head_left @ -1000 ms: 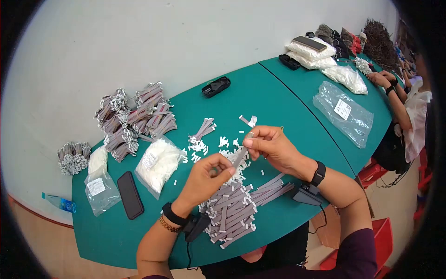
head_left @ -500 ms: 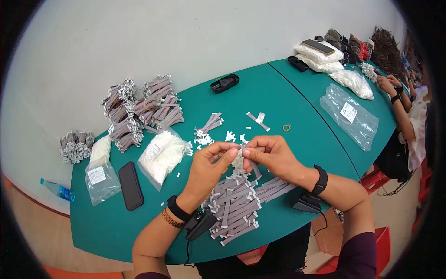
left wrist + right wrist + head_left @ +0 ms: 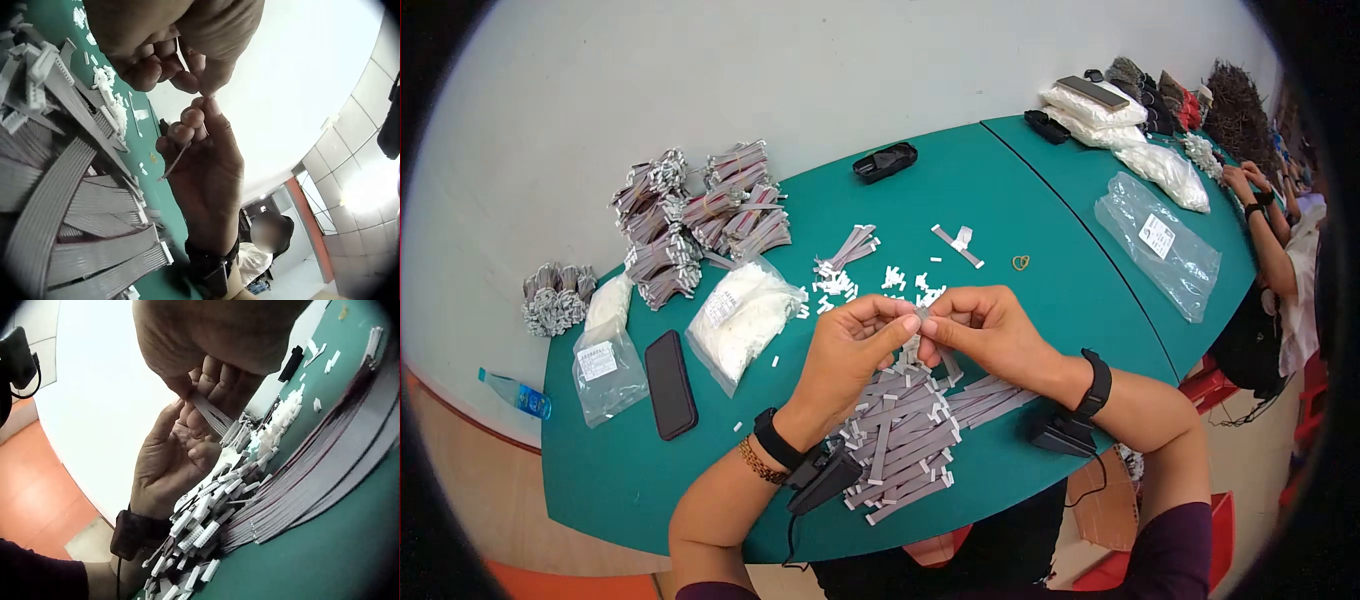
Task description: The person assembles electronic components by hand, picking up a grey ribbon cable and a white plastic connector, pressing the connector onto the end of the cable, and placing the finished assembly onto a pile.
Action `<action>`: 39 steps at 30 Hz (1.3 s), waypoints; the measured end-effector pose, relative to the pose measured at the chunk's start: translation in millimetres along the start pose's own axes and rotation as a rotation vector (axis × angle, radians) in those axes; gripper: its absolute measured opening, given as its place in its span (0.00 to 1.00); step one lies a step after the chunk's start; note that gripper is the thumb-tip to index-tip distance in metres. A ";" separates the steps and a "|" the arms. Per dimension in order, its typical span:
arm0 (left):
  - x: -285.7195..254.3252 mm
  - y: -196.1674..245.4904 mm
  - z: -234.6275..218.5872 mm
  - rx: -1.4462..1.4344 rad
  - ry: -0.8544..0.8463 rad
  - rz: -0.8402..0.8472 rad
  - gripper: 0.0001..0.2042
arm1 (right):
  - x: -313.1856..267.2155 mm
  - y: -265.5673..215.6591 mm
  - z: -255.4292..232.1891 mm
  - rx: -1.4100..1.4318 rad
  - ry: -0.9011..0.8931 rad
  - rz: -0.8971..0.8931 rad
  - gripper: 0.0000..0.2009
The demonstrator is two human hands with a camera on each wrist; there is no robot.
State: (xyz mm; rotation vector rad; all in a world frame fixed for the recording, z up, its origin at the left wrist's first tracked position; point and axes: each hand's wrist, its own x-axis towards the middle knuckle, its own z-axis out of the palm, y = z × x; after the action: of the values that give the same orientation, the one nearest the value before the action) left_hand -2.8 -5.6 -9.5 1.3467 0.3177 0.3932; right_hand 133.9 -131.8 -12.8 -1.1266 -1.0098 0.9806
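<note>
My right hand [image 3: 992, 332] pinches a grey ribbon cable [image 3: 211, 415] between thumb and fingers, and its free length hangs down below the palm. The left hand [image 3: 850, 350] meets it fingertip to fingertip, thumb and forefinger pinching at the cable's end. Whatever lies between the fingertips is hidden by them. Right under both hands spreads a pile of grey ribbon cables [image 3: 905, 445] with white connectors on their ends. A smaller bundle of ribbon cables [image 3: 992, 402] lies at its right. Loose white connectors [image 3: 837, 287] are scattered just beyond the hands.
Bundled cables [image 3: 700, 215] are stacked against the wall. A bag of white connectors [image 3: 740, 320] and a dark phone [image 3: 671, 385] lie at the left. Farther back are a black case [image 3: 885, 162], a crossed cable piece [image 3: 958, 245] and rubber bands [image 3: 1021, 263]. Another person works at the right.
The hands, earlier apart with the cable stretched between them, have come together at its end. The cable now hangs from the right hand. Over the last half second the hands stay nearly still.
</note>
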 end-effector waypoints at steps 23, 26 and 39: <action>-2.1 0.8 3.6 0.025 0.039 0.001 0.07 | -0.6 5.4 -0.6 -0.024 -0.030 -0.002 0.07; -1.6 -2.4 2.1 0.022 0.039 -0.019 0.06 | 0.1 7.2 0.1 0.000 -0.028 -0.010 0.07; -1.3 -2.2 2.7 0.035 0.050 -0.023 0.07 | -0.4 5.6 -0.6 0.001 -0.015 0.010 0.07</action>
State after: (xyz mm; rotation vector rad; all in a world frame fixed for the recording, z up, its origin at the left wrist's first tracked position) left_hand -2.6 -9.0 -11.2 1.3681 0.3829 0.4046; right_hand 133.8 -131.5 -18.5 -1.1266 -1.0163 0.9986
